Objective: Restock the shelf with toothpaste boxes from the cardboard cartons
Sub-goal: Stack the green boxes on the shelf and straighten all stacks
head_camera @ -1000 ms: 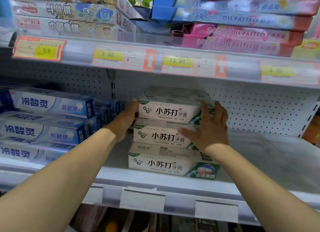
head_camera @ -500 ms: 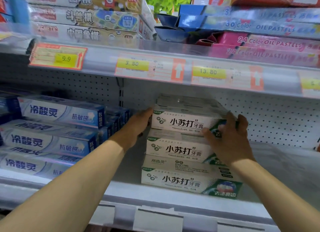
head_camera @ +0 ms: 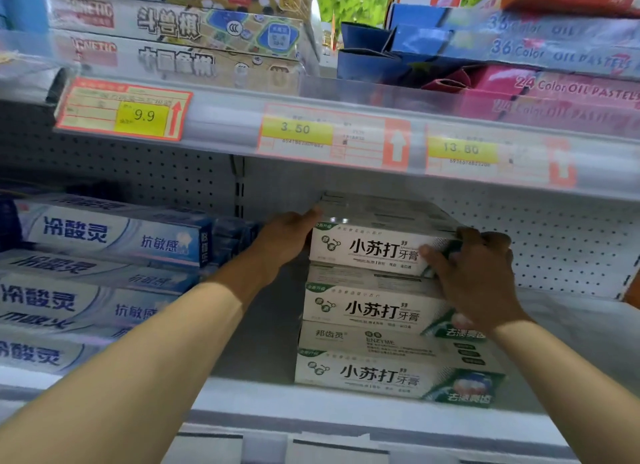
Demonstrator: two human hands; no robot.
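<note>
White perforated backing panel (head_camera: 540, 242) runs behind this store shelf, and we're looking from the head camera straight into the middle level. Down on the pale grey metal shelf board (head_camera: 571, 342) stands a stack of three white-and-green cardboard toothpaste boxes, long faces forward, black Chinese lettering across each.

Both hands are on the top toothpaste box (head_camera: 367, 249). The left hand (head_camera: 287, 238) lies flat against its left end, fingers straight and reaching along the side toward the back panel, pressing rather than wrapping. The right hand (head_camera: 478, 276) is at the right end, fingers (head_camera: 491, 237) curled over the upper front corner and the thumb laid across the printed face, so the box sits squeezed between the two hands.

Directly below the right palm sits the middle toothpaste box (head_camera: 363, 311), its green end partly hidden by the wrist. Under that, the bottom toothpaste box (head_camera: 381, 373) rests on the shelf board, jutting a little further forward than the two above.

Away from the left hand's knuckles, further left, lie stacked blue-and-silver toothpaste cartons (head_camera: 114, 235). Above the fingertips runs a clear plastic price rail (head_camera: 221, 128) with a yellow 9.9 price tag (head_camera: 142, 115). Above the rail sit board game boxes (head_camera: 173, 24) and pink and blue oil pastel boxes (head_camera: 561, 89).
</note>
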